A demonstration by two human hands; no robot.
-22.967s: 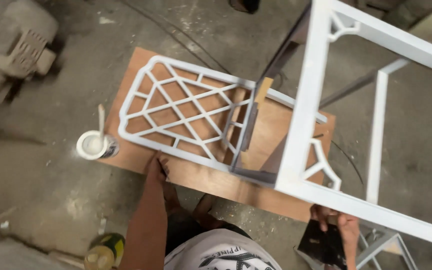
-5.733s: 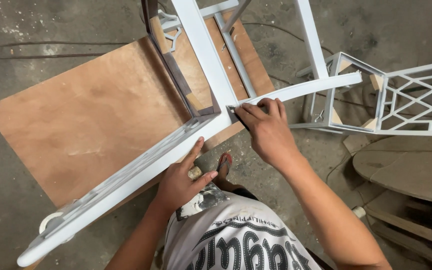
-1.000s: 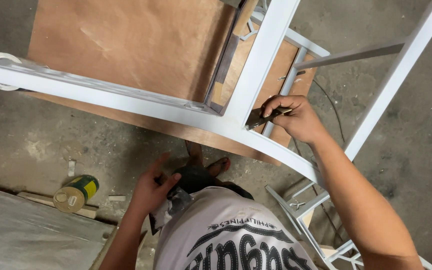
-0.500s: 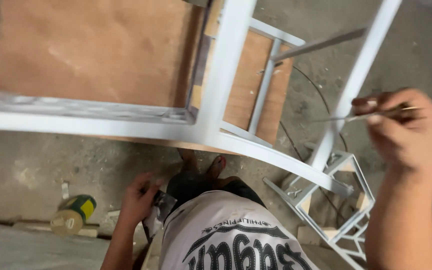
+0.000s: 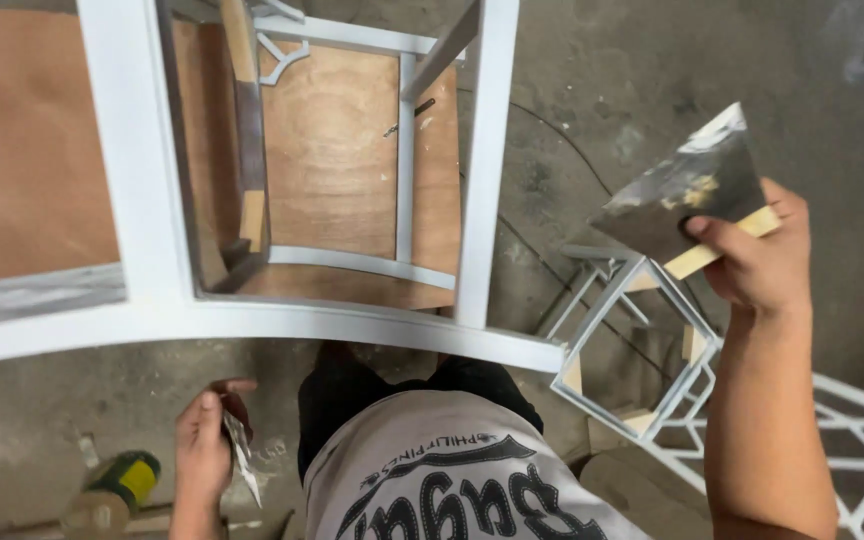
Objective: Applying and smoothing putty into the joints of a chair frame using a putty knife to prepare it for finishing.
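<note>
My right hand (image 5: 757, 265) grips a wide, putty-smeared metal scraper with a wooden handle (image 5: 687, 195) beside the white-painted wooden frame (image 5: 252, 320). My left hand (image 5: 202, 450) pinches a small narrow metal blade (image 5: 242, 460), low near my hip.

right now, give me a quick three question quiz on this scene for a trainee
1. True or false: the right hand holds a wide, smeared scraper blade raised clear of the white frame.
2. What does the left hand hold? A) a hammer B) a small putty knife C) a paint can
3. Fill in: the white frame stands over a brown ____ board on the concrete floor.

Key: 1 true; 2 B; 3 plywood
</note>
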